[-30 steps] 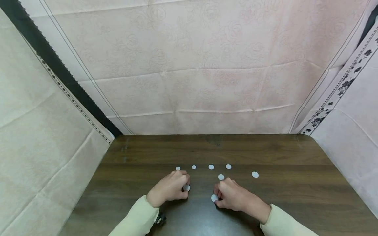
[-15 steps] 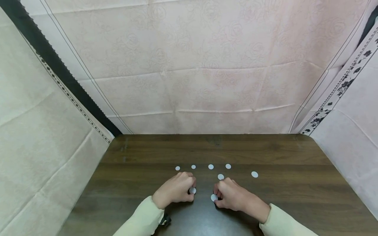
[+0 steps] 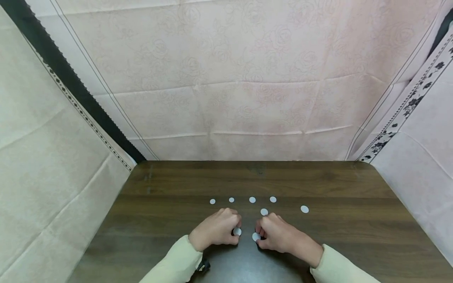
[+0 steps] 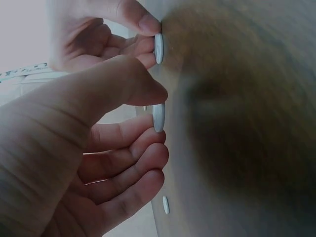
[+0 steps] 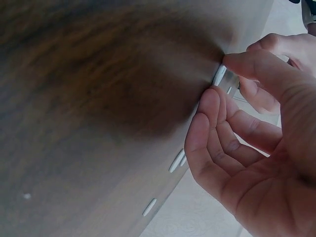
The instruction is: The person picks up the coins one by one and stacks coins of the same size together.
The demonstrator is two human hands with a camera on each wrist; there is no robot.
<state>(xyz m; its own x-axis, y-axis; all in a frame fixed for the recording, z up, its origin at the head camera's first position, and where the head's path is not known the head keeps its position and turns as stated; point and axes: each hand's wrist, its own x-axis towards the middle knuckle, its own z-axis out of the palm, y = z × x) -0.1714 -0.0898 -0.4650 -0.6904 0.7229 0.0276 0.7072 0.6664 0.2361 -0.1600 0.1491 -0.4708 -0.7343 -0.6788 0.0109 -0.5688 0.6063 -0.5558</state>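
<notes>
Near the middle of the table my left hand point(image 3: 216, 229) pinches a flat white disc point(image 3: 237, 232) between thumb and index finger. In the left wrist view that disc point(image 4: 158, 118) stands edge-on to the camera, right at the wood surface, with the other fingers curled loosely below. A short gap to the right, my right hand point(image 3: 278, 235) grips a second white disc point(image 3: 256, 237), its thumb at the near edge and fingertips at the far edge. The right wrist view shows this disc point(image 5: 219, 75) partly covered by the thumb and fingers.
Several more white discs lie farther back on the brown wooden table point(image 3: 339, 228): a row including one far-left disc point(image 3: 212, 201), one just beyond my right hand point(image 3: 264, 212), and one off to the right point(image 3: 304, 209). Pale patterned cloth point(image 3: 247, 98) hangs behind and at both sides.
My left hand has slid to the right and slightly nearer with its disc, narrowing the gap to the right hand. The right hand and its disc have stayed in place.
</notes>
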